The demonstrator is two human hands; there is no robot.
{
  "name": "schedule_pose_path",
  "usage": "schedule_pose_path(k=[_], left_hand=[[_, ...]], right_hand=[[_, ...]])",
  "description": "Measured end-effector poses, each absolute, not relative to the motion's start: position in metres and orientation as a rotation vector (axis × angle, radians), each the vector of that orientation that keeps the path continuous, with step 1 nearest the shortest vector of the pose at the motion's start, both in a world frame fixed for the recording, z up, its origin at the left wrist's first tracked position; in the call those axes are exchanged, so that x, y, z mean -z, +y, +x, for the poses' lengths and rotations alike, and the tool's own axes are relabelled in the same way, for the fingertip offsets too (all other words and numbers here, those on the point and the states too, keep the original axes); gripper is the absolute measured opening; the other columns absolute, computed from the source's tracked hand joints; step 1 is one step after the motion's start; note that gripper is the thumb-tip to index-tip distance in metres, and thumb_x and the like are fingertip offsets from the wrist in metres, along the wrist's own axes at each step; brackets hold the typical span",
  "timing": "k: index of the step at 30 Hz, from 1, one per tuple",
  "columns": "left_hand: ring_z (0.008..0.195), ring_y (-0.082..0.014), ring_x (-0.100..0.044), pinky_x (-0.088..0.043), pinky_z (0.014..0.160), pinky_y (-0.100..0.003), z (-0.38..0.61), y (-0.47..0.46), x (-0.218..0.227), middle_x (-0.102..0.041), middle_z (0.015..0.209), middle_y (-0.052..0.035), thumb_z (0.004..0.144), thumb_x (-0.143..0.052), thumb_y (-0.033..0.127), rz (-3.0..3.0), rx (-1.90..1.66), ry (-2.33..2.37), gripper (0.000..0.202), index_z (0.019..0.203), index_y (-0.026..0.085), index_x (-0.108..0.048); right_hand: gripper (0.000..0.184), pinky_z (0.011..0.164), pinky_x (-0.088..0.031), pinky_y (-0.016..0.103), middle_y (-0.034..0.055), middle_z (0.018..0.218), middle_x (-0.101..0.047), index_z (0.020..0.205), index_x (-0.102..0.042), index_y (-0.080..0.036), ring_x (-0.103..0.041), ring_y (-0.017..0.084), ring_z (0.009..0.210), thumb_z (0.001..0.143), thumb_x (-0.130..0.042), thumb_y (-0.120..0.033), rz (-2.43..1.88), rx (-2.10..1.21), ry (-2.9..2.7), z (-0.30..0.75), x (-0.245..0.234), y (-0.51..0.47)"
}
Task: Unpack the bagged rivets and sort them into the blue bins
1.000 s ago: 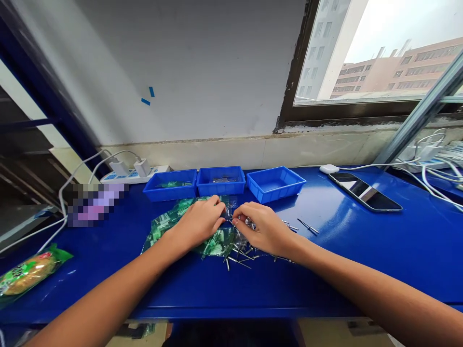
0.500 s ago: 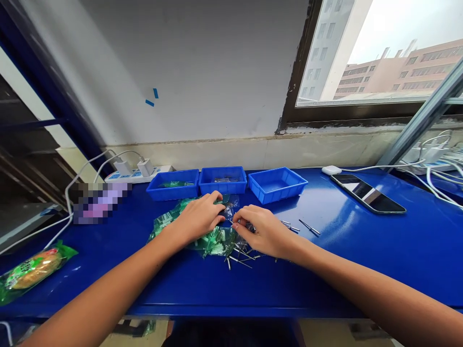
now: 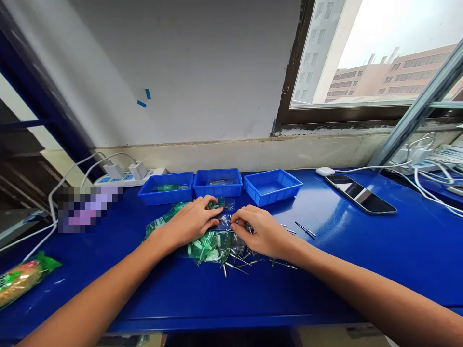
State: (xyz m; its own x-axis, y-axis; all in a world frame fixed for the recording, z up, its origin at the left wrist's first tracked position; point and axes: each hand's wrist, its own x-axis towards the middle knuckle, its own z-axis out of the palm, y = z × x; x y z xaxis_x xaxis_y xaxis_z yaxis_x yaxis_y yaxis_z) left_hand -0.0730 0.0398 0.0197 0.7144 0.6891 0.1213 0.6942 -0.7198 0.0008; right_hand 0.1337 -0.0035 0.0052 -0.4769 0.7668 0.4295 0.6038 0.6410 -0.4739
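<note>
My left hand [image 3: 195, 218] rests on a pile of green-tinted plastic bags [image 3: 210, 248] that hold white plastic pieces. Its fingers are spread, with the thumb and fingertips beside a small clear plastic bag [image 3: 224, 221]. Close by on the right, my right hand [image 3: 260, 230] is closed in a pinch. A thin metal end, apparently of a rivet, shows at its fingertips; the rest is hidden. Loose metal rivets [image 3: 237, 266] lie below the hands, partly under the right one, and another rivet [image 3: 306, 229] lies farther right.
Behind the hands stand a left blue bin [image 3: 166, 196] with a green bag, a middle blue bin [image 3: 217, 189] with small items, and a right blue bin [image 3: 273, 195]. A phone [image 3: 360, 193] lies right, wrapped bread [image 3: 25, 279] left. A power strip [image 3: 152, 174] stands against the wall.
The view has shifted slightly, moving most things a little left in the picture. My left hand's fingers have parted a little around the clear bag; my right hand stays pinched beside it.
</note>
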Motion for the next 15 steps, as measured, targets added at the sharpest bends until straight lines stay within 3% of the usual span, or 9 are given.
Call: schedule_pose_path(k=[5,9,15], left_hand=[[0.106,-0.023,-0.047,-0.041,0.089,-0.038,-0.071,0.039,-0.018,-0.043,0.122,-0.0092,0.086,-0.05,0.026,-2.881,0.228,-1.223,0.023,0.106,0.02,-0.06],[0.103,-0.0225,-0.047,-0.04,0.088,-0.038,-0.065,0.036,-0.021,-0.051,0.109,-0.0076,0.082,-0.051,0.019,-2.929,0.42,-1.237,0.008,0.087,0.016,-0.056],[0.067,-0.0128,-0.052,-0.043,0.064,-0.027,-0.063,0.035,-0.037,-0.055,0.075,0.0,0.081,-0.051,0.026,-3.084,1.105,-1.557,0.01,0.085,0.017,-0.05]], right_hand=[[0.011,0.065,-0.039,0.03,0.0048,0.071,-0.062,0.08,-0.06,-0.017,-0.053,0.018,0.073,0.083,-0.049,-0.018,-1.085,-0.34,-2.261,0.132,-0.005,-0.004],[0.011,0.066,-0.04,0.03,0.0049,0.071,-0.062,0.079,-0.06,-0.017,-0.053,0.018,0.073,0.083,-0.049,-0.019,-1.074,-0.327,-2.264,0.131,-0.006,-0.006],[0.015,0.066,-0.04,0.03,0.0034,0.072,-0.061,0.094,-0.057,-0.016,-0.055,0.017,0.072,0.082,-0.05,-0.022,-1.082,-0.408,-2.085,0.132,-0.003,-0.004]])
